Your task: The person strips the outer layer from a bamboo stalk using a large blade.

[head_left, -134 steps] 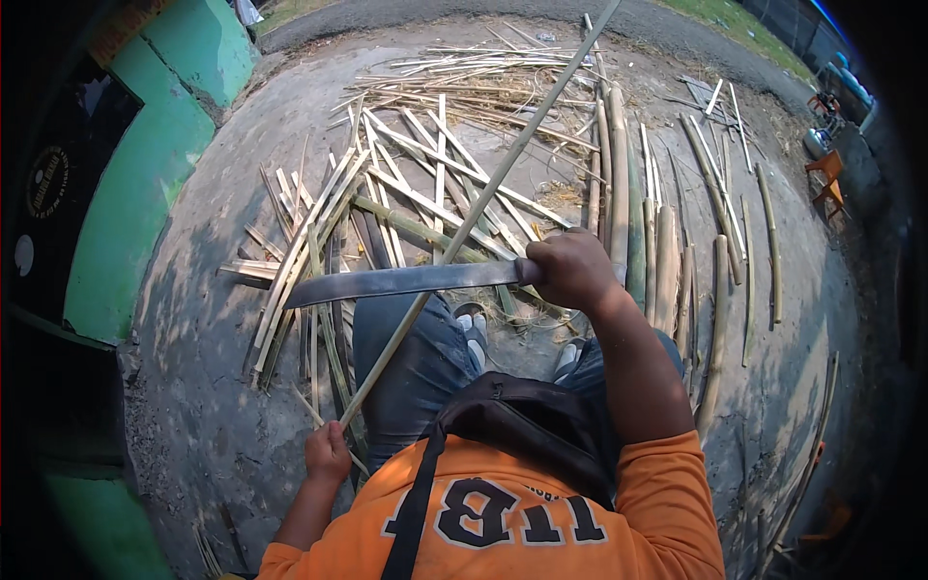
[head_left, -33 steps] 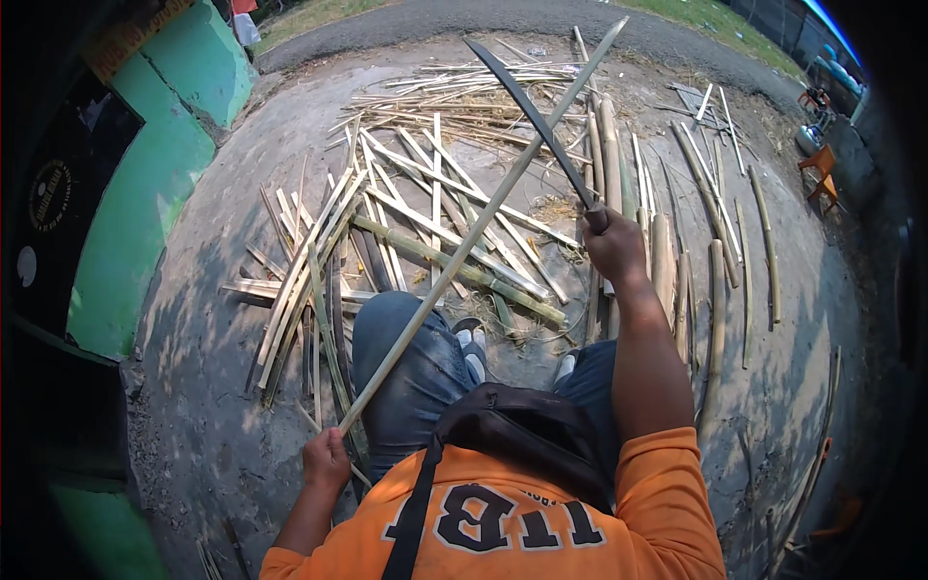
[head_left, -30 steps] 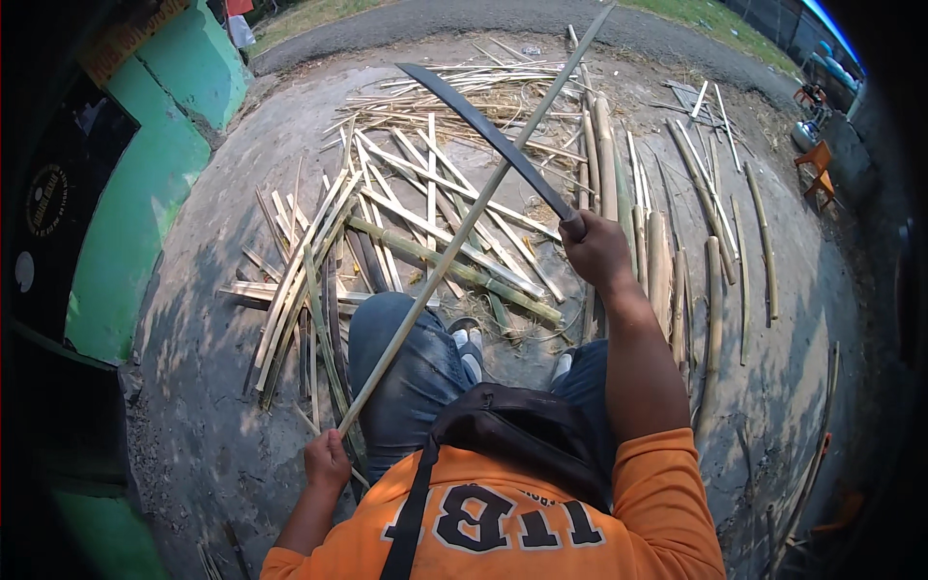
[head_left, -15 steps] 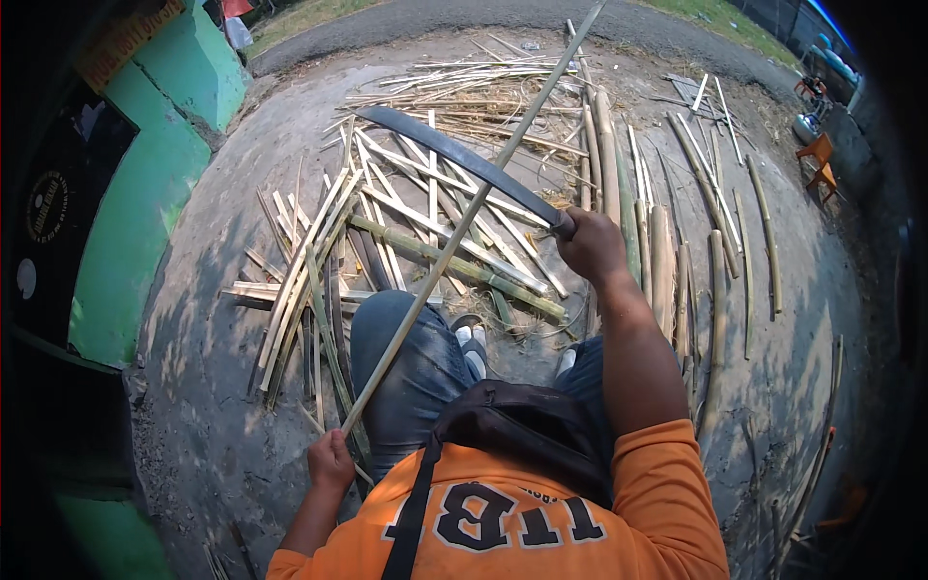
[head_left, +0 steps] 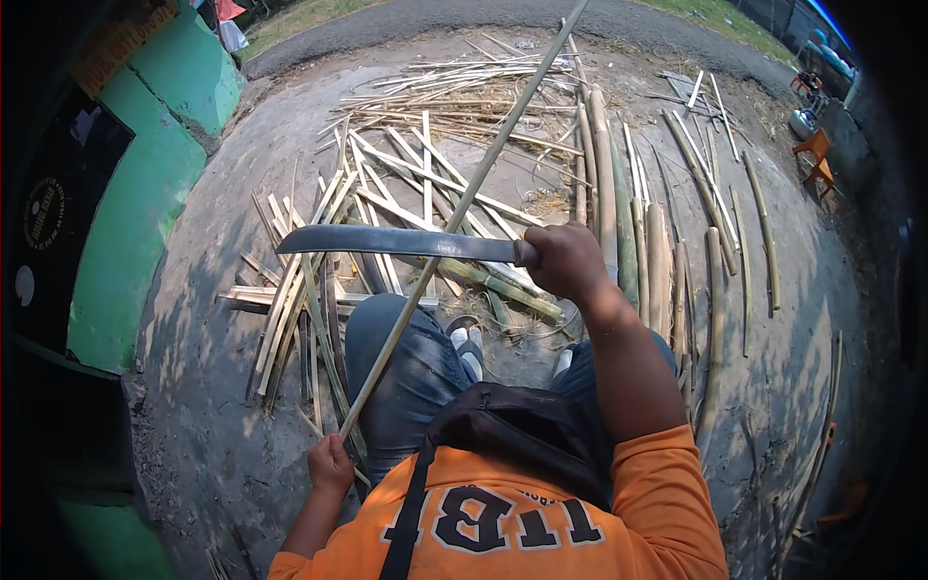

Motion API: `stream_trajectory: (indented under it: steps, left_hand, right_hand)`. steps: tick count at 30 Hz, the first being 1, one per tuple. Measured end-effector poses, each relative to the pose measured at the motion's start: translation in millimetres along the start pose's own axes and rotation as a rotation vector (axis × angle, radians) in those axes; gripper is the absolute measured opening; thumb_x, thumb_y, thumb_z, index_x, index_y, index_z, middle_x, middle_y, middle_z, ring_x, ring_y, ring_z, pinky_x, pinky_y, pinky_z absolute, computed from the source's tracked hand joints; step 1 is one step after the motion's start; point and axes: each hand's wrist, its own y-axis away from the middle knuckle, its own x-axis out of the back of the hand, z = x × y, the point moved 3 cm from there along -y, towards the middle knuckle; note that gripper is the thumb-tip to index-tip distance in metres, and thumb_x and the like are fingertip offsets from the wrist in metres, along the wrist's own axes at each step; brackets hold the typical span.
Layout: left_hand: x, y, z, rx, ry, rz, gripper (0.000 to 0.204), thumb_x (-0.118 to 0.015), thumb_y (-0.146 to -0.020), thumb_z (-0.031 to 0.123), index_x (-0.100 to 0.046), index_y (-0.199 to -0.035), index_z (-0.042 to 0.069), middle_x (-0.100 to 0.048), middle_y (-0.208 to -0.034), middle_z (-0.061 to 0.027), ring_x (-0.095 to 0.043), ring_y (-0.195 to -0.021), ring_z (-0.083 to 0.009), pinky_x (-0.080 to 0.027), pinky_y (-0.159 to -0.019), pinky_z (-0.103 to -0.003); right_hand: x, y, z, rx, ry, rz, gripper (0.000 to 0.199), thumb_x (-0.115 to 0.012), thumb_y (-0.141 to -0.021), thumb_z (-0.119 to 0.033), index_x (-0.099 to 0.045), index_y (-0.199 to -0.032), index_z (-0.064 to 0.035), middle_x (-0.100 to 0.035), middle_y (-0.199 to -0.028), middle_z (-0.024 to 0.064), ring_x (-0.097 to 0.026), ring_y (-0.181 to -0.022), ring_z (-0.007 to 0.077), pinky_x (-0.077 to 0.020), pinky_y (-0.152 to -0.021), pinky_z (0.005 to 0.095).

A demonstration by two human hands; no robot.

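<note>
A long, thin bamboo strip [head_left: 480, 171] slants up and to the right from my left hand [head_left: 331, 464], which is closed round its near end; its far tip leaves the top of the picture. My right hand [head_left: 572, 259] grips the handle of a machete [head_left: 396, 241]. The broad, slightly curved blade points left and lies across the strip, above my left knee. Whether the edge touches the strip, I cannot tell. Beyond the blade, a thicker green bamboo piece [head_left: 512, 288] lies in front of my feet.
Split bamboo strips [head_left: 280, 329] lie heaped at the left, with more strips [head_left: 464, 72] farther off. Whole bamboo poles [head_left: 601, 164] run lengthwise on the right. A green wall [head_left: 126, 232] stands at the left, orange chairs [head_left: 817, 159] at the far right. A road [head_left: 406, 29] crosses the back.
My right hand has drawn the machete nearer and swung its tip left and toward me, so the blade now lies almost level. The strip has tilted slightly; my left hand keeps its place.
</note>
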Motion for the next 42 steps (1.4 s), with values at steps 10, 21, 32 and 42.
stream_trajectory:
  steps: [10, 21, 32, 42]
  left_hand:
    - [3.2, 0.6, 5.8, 0.021, -0.006, 0.000, 0.049, -0.044, -0.110, 0.033, -0.059, -0.077, -0.001, -0.058, -0.069, -0.0258, -0.062, -0.069, -0.0509, -0.044, -0.059, -0.054]
    - [-7.2, -1.1, -3.6, 0.024, 0.037, -0.017, 0.052, -0.042, -0.110, 0.035, -0.058, -0.076, -0.002, -0.058, -0.068, -0.0277, -0.062, -0.071, -0.0528, -0.044, -0.061, -0.055]
    - [13.5, -1.7, 11.6, 0.025, -0.027, -0.014, 0.052, -0.043, -0.110, 0.036, -0.059, -0.077, -0.001, -0.057, -0.067, -0.0266, -0.062, -0.070, -0.0522, -0.043, -0.059, -0.053]
    - [4.1, -0.8, -4.1, 0.070, 0.061, -0.091, 0.056, -0.041, -0.112, 0.038, -0.059, -0.078, -0.002, -0.058, -0.066, -0.0262, -0.063, -0.067, -0.0494, -0.044, -0.059, -0.052]
  right_hand:
    - [8.2, 1.6, 36.6, -0.433, -0.115, 0.161, 0.023, -0.069, -0.097, -0.029, -0.074, -0.095, -0.0063, -0.072, -0.083, 0.0225, -0.070, -0.081, 0.0453, -0.0556, -0.072, 0.0509]
    - [2.8, 4.9, 13.1, -0.106, -0.108, 0.087, 0.014, -0.072, -0.091, -0.022, -0.069, -0.085, -0.0091, -0.068, -0.077, 0.0195, -0.069, -0.077, 0.0434, -0.0538, -0.070, 0.0530]
    - [2.0, -0.5, 51.6, -0.545, -0.109, 0.186, 0.017, -0.070, -0.093, -0.028, -0.076, -0.097, -0.0132, -0.075, -0.089, 0.0204, -0.072, -0.087, 0.0435, -0.0574, -0.078, 0.0538]
    - [-3.1, 4.5, -0.9, -0.007, -0.043, 0.003, 0.015, -0.072, -0.087, -0.022, -0.068, -0.080, -0.0096, -0.066, -0.073, 0.0192, -0.068, -0.076, 0.0437, -0.0543, -0.069, 0.0532]
